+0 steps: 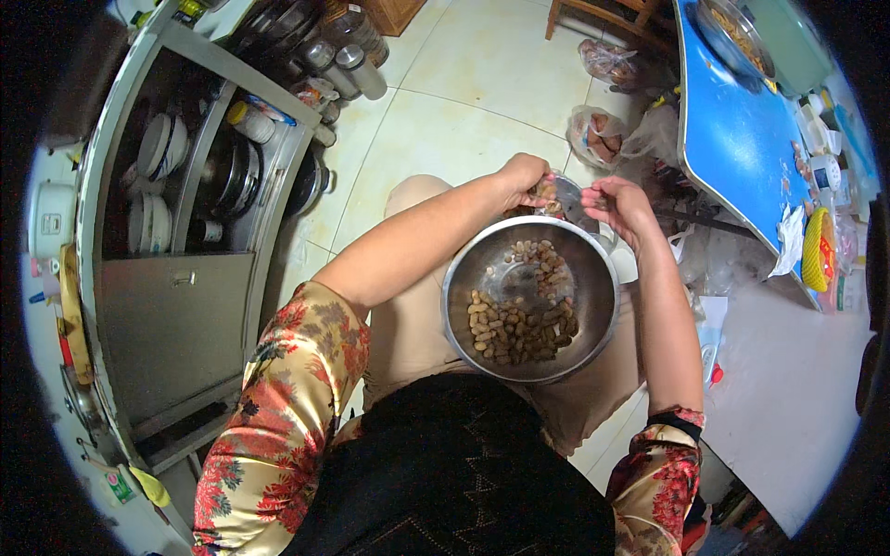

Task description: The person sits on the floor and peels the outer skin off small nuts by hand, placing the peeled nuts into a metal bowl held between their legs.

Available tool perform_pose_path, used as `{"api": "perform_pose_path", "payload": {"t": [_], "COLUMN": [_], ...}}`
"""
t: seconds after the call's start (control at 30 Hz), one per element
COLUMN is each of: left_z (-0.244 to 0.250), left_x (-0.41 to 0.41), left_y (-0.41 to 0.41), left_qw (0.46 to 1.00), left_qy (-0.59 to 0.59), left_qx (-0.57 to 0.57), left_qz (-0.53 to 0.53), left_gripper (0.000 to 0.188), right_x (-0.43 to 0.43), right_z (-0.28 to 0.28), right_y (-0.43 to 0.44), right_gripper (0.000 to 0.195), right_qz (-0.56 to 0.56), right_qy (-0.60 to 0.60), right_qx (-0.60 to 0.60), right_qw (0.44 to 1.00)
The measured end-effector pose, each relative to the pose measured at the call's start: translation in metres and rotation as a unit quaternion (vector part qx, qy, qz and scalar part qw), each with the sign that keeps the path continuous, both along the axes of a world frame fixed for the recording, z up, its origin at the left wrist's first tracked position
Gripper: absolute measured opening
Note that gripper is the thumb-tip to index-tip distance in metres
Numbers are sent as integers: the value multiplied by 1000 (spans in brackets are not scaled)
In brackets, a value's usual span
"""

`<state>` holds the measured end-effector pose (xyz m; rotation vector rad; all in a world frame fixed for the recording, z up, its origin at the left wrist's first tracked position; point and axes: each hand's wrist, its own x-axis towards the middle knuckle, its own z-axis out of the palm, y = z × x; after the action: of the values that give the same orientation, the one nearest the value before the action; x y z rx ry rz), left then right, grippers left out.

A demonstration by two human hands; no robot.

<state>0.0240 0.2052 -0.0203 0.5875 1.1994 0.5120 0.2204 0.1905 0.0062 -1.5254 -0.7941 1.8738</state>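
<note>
A wide stainless steel bowl point(455, 333) rests on my lap. Unshelled peanuts point(518, 330) lie in its near part, and smaller pieces that look like shelled kernels point(542, 267) lie towards its far side. Past the far rim, my left hand point(526, 182) has its fingers curled around small pale pieces, perhaps peanut shells. To its right, my right hand point(619, 205) is raised with bent fingers near the bowl's rim; something small and dark shows at its fingers, too unclear to name. Behind and between the hands is a container point(571, 191) with shell-like bits, partly hidden.
On the left stands a cabinet point(181, 306) with dishes and pots. A blue-topped table point(740, 149) at right bears a metal bowl point(737, 35). Plastic bags point(598, 135) lie on the tiled floor beside it. Metal canisters point(361, 71) stand by the cabinet.
</note>
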Motion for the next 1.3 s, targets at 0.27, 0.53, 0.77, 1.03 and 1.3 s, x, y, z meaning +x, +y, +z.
{"api": "perform_pose_path", "payload": {"t": [0.27,0.53,0.77,1.03,1.3], "left_z": [-33,-43,-20,-24,85], "left_x": [15,11,9,5,-17], "left_y": [8,16,11,8,-52], "left_qw": [987,930,821,694,731], "left_qy": [150,277,378,408,165], "left_qx": [20,171,207,370,650], "left_qz": [-58,-172,-375,-463,124], "left_gripper": [23,22,52,29,13], "right_x": [-13,-18,-31,-11,19], "right_z": [-19,-20,1,-25,22], "right_y": [5,4,-4,-14,-21], "right_gripper": [25,16,8,12,12], "right_qz": [128,125,238,346,94], "right_qy": [-139,-147,-333,-321,-235], "right_qx": [-7,51,140,190,456], "right_qw": [982,980,902,861,853]}}
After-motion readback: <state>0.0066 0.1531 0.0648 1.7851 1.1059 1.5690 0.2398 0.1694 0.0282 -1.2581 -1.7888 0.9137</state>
